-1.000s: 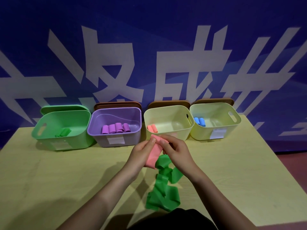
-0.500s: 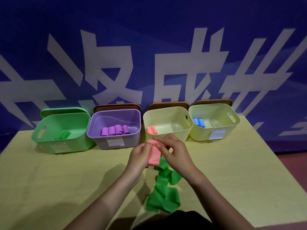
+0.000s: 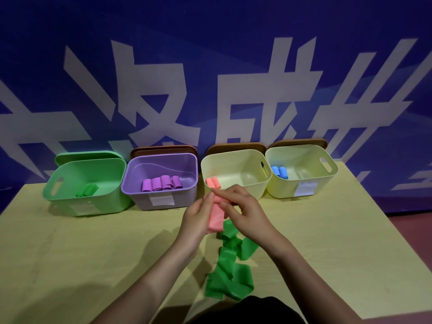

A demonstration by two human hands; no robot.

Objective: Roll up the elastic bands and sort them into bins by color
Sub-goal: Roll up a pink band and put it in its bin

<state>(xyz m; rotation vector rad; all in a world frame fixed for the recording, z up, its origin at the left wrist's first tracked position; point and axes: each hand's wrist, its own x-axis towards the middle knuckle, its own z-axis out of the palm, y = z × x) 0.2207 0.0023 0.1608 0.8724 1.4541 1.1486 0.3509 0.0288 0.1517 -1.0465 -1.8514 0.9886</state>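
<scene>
Rolling the pink band (image 3: 216, 216), pinched at its top by our left hand (image 3: 197, 217) and right hand (image 3: 243, 212); next we finish, then drop it in the pink-roll bin (image 3: 236, 157) (green band (image 3: 230, 272) waits).

two bare forearms reach in from the bottom edge, no sleeves, watch or rings showing on the left hand (image 3: 197, 220) or right hand (image 3: 245, 212), with dark black clothing (image 3: 245, 309) low between them.
</scene>
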